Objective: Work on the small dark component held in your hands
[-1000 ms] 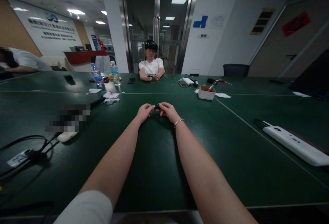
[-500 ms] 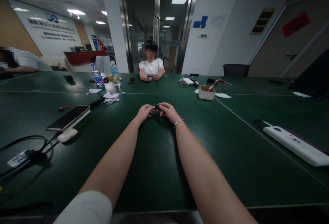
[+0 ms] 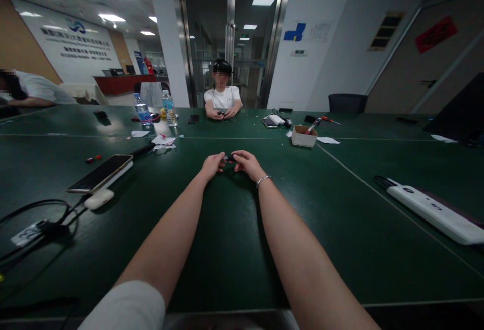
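Both my hands meet just above the green table (image 3: 227,249). Between them is a small black stick with a pale, metallic-looking end (image 3: 229,158); it is too small to name its kind surely. My right hand (image 3: 246,164), with a silver bracelet at its wrist, pinches the dark part between thumb and fingers. At the pale end, the fingertips of my left hand (image 3: 213,166) are closed in a pinch. Those fingertips hide part of the stick.
Left lie a phone (image 3: 100,173), a white earbud-like case (image 3: 99,199) and looped black cables. Farther back stand two water bottles (image 3: 170,109). A small cardboard box (image 3: 303,136) and a white power strip (image 3: 434,211) are on the right. A person (image 3: 222,99) sits opposite.
A pale end of the black stick now shows between my fingers, where mostly dark was visible before. My hands have barely moved. The person opposite has brought their hands together.
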The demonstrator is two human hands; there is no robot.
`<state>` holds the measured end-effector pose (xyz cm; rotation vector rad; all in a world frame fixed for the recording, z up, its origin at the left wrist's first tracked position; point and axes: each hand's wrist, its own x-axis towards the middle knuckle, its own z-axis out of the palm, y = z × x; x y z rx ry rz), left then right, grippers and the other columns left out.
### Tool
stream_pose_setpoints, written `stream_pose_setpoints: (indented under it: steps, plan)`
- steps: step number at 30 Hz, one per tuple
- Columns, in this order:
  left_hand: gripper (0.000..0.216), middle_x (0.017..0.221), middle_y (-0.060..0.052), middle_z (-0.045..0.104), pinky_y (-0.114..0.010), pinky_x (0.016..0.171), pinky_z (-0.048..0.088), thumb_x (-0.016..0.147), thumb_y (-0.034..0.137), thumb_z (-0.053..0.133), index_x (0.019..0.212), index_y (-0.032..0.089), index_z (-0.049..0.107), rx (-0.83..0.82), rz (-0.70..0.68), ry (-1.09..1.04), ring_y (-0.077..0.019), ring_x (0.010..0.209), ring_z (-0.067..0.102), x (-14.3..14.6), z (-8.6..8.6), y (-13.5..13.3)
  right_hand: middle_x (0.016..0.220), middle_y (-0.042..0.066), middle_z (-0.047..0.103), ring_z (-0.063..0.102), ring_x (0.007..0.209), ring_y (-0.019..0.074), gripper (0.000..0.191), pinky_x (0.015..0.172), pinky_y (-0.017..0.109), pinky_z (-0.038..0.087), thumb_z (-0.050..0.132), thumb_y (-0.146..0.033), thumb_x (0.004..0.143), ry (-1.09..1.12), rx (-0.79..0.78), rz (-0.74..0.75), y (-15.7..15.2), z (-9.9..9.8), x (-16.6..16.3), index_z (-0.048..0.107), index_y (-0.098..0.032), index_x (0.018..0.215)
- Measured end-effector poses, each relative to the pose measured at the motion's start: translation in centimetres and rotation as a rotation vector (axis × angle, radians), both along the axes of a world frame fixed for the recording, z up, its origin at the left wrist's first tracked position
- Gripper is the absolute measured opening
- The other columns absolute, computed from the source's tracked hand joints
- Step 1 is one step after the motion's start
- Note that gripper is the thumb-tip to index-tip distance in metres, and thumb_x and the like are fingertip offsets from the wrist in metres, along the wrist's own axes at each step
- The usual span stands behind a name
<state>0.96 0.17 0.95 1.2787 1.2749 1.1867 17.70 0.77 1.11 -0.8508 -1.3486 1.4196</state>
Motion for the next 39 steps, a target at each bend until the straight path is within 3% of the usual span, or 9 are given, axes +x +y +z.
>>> stream_pose_setpoints:
  steps: [9, 20, 24, 27, 31, 35, 39]
  plan:
    - [0.035, 0.077, -0.007, 0.063, -0.020, 0.050, 0.045, 0.077, 0.046, 0.060, 0.072, 0.012, 0.061, -0.002, 0.009, 0.004, -0.0121, 0.065, 0.057, 0.15, 0.19, -0.26, 0.075, 0.001, 0.069, 0.056, 0.042, 0.0055, 0.020, 0.046, 0.019, 0.052, 0.068, -0.026, 0.078, 0.010, 0.000, 0.008, 0.05, -0.12, -0.02, 0.061, -0.017, 0.095]
    - [0.028, 0.082, -0.007, 0.065, -0.020, 0.049, 0.044, 0.077, 0.041, 0.060, 0.077, 0.014, 0.061, -0.014, 0.003, 0.022, -0.0123, 0.065, 0.058, 0.29, 0.71, -0.70, 0.075, 0.000, 0.067, 0.056, 0.043, 0.0056, 0.019, 0.047, 0.020, 0.052, 0.068, -0.024, 0.077, 0.012, 0.004, 0.005, -0.03, -0.02, -0.02, 0.062, -0.018, 0.094]
    - [0.036, 0.074, -0.007, 0.064, -0.022, 0.049, 0.043, 0.082, 0.045, 0.054, 0.071, 0.012, 0.062, 0.007, -0.037, 0.058, -0.0087, 0.052, 0.051, 0.19, 0.38, -0.44, 0.074, -0.001, 0.066, 0.056, 0.042, 0.0055, 0.017, 0.046, 0.020, 0.051, 0.069, -0.023, 0.077, 0.009, 0.009, 0.001, -0.03, -0.04, -0.05, 0.063, -0.018, 0.092]
    - [0.032, 0.074, -0.006, 0.065, -0.022, 0.048, 0.042, 0.080, 0.044, 0.058, 0.075, 0.013, 0.062, 0.017, -0.038, 0.060, -0.0084, 0.051, 0.051, 0.14, 0.19, -0.24, 0.074, -0.001, 0.066, 0.056, 0.043, 0.0056, 0.017, 0.047, 0.020, 0.052, 0.068, -0.023, 0.077, 0.006, 0.010, -0.007, -0.06, 0.00, -0.05, 0.063, -0.018, 0.093]
    - [0.037, 0.064, -0.005, 0.061, -0.020, 0.046, 0.036, 0.085, 0.045, 0.049, 0.069, 0.013, 0.060, 0.002, -0.039, 0.112, -0.0087, 0.050, 0.050, 0.19, 0.48, -0.44, 0.075, -0.001, 0.067, 0.056, 0.043, 0.0054, 0.017, 0.047, 0.020, 0.052, 0.068, -0.023, 0.077, -0.002, 0.003, -0.002, -0.11, 0.09, -0.06, 0.063, -0.018, 0.093]
    - [0.031, 0.069, -0.003, 0.061, -0.020, 0.044, 0.032, 0.083, 0.043, 0.053, 0.073, 0.014, 0.059, 0.011, -0.035, 0.131, -0.0087, 0.052, 0.050, 0.29, 0.88, -0.76, 0.073, -0.001, 0.066, 0.056, 0.042, 0.0053, 0.016, 0.046, 0.019, 0.052, 0.067, -0.021, 0.078, -0.003, 0.006, -0.012, -0.11, 0.12, -0.10, 0.062, -0.017, 0.093]
    - [0.038, 0.058, 0.000, 0.053, -0.021, 0.045, 0.032, 0.084, 0.048, 0.050, 0.067, 0.015, 0.057, 0.015, -0.023, 0.129, -0.0080, 0.046, 0.045, 0.21, 0.61, -0.57, 0.075, 0.000, 0.068, 0.056, 0.041, 0.0056, 0.016, 0.046, 0.020, 0.052, 0.066, -0.021, 0.079, -0.004, -0.008, 0.000, -0.13, 0.13, -0.11, 0.062, -0.017, 0.094]
